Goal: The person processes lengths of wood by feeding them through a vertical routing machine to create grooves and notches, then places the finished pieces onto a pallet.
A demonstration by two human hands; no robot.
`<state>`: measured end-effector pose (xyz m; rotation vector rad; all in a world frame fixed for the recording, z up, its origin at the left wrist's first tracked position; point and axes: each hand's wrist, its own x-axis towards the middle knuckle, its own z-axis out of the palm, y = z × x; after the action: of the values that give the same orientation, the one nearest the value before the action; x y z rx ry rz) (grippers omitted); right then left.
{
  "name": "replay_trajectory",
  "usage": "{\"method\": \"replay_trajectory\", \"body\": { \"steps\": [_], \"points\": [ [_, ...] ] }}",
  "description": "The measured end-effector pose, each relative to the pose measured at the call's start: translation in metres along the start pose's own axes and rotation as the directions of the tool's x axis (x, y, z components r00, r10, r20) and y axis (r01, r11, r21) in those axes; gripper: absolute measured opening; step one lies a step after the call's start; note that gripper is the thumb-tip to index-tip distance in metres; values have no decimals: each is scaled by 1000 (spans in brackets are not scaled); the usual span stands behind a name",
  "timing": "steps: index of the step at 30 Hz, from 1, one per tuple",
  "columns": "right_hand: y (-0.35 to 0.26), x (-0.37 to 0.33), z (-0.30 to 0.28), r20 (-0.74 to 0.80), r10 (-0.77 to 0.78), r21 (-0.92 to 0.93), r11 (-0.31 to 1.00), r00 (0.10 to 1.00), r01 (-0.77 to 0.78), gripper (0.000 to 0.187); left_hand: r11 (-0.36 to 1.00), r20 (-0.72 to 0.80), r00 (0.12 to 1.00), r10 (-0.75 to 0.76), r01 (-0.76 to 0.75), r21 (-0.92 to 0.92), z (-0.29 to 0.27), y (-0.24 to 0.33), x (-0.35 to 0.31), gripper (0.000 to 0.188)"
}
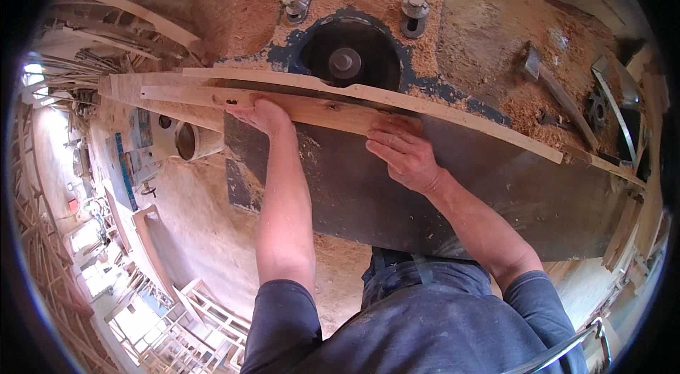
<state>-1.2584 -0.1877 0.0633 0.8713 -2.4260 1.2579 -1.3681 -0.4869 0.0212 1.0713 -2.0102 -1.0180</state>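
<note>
A long, narrow wooden workpiece [319,110] with a small slot near its left part lies along a wooden guide strip [453,113]. My left hand [265,117] grips its near edge around the middle, the thumb over the wood and the fingers partly hidden. Near the right end, my right hand [405,153] is closed on the same piece, its fingers bent over the wood. Beyond the guide strip, a round spindle [345,62] sits in the dark opening of a blue-edged machine housing [283,55]. The workpiece's far face is hidden.
The dark metal machine table [340,197] extends toward my body. Sawdust and shavings cover the back, where bolted clamps [415,9] stand. A hammer [559,94] lies at the right. Wooden frames [198,324] stand at the lower left, past a pipe-like duct [195,142].
</note>
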Motion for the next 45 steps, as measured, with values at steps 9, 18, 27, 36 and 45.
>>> {"method": "replay_trajectory", "body": {
  "steps": [9,18,27,36,45],
  "points": [
    [11,16,10,-70,-29,-7,1000,997,29,30,1000,17,1000,20,-20,-12,6,-3,13,67],
    [9,25,23,-110,-23,-24,1000,994,20,22,968,83,993,82,-59,-245,13,22,19,72],
    [8,34,38,-123,-31,30,999,992,35,17,774,270,962,-44,203,-600,20,-14,58,58],
    [5,44,46,-130,-15,-10,1000,991,14,15,940,97,993,-64,92,-329,20,19,49,59],
    [-12,43,53,-94,41,79,996,995,-34,19,922,178,984,-19,86,-378,19,-49,101,67]
  ]
}}
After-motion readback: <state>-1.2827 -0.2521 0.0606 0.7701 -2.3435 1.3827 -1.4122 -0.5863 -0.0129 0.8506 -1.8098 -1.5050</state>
